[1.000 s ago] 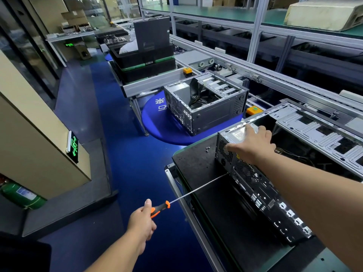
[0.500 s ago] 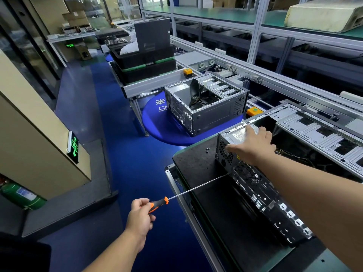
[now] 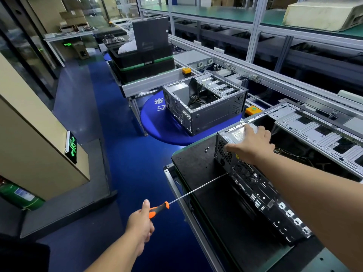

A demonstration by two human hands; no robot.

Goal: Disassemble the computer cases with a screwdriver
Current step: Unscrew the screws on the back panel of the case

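Two hands at work. Left hand (image 3: 140, 222) is off the table's left edge, over the blue floor (image 3: 127, 154); fingers curled tight round the orange/black handle of the screwdriver (image 3: 159, 208), thumb laid along the top. Long thin shaft runs up and right across the table's (image 3: 196, 160) left edge; tip meets the rear panel of the near computer case (image 3: 255, 189), approx. at its lower edge under the fan grille. Right hand (image 3: 253, 144) rests on the case's top far corner, w/ fingers spread nearly straight over the silver labelled box inside and thumb down on the perforated rear panel; no curl round anything. Case lies on its side on the black mat, open side up, along the table's right part. Few loose screws (image 3: 206, 149) sit on the mat near the table's far-left corner, just beside the case. Second open case (image 3: 204, 105) stands on the round blue stand (image 3: 161, 124) past the table's far edge.
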